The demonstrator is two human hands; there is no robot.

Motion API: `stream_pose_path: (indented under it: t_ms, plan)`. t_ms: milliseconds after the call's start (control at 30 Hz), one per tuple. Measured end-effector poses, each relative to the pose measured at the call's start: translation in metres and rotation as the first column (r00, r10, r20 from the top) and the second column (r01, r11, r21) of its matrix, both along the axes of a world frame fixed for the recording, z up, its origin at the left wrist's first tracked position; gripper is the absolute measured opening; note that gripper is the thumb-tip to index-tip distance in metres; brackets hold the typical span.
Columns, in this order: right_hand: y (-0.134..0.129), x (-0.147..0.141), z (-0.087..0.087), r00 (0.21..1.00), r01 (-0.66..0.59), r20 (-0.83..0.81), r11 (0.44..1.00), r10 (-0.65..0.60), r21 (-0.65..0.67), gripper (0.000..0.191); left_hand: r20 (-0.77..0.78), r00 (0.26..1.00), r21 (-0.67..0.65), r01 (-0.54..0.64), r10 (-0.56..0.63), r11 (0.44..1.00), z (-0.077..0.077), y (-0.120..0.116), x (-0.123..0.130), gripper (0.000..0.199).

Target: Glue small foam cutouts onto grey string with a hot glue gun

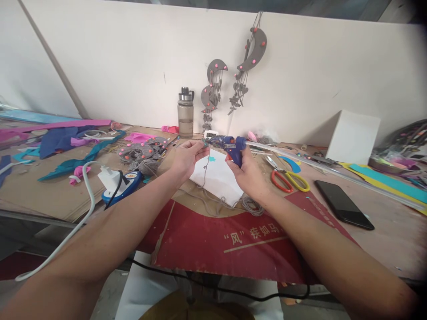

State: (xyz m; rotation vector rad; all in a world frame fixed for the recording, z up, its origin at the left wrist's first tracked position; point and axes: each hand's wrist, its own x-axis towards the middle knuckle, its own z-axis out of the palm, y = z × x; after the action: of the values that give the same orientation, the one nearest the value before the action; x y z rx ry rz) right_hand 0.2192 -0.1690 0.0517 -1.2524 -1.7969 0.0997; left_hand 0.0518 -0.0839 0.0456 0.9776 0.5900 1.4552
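Observation:
My right hand (247, 172) is wrapped round the handle of a blue glue gun (236, 149), its nozzle pointing left. At the nozzle tip, my left hand (191, 156) pinches a small greenish piece, partly hidden by the fingers. A grey cord (206, 171) hangs down from that pinch over a white sheet (218, 182). On the sheet lies a small teal cutout (212, 158). The cord runs on below the sheet, and a loose coil of it (252, 206) rests at the sheet's lower right.
Red and yellow scissors (283, 178) and a black phone (343, 203) lie right. A bottle (186, 113) stands at the back wall. Left are a white plug (109, 178) on a blue socket (125, 187), grey pieces (143, 152) and coloured felt (63, 140). Grey moons (258, 49) hang behind.

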Motion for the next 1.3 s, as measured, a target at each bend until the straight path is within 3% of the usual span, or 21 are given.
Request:
stream_pose_path:
  t_ms: [1100,1300]
  plan:
    - [-0.0002,-0.002,-0.0012,0.999,0.032,-0.021,0.999,-0.032,-0.038,0.037,0.005,1.0,0.013,0.022,-0.022,1.0,-0.0025,0.0014,-0.0008,0.02]
    - [0.0012,-0.0012,-0.0027,0.996,-0.029,-0.089,1.0,0.029,0.005,0.04,0.018,1.0,0.009,0.016,-0.016,1.0,-0.0025,0.003,-0.0008,0.018]
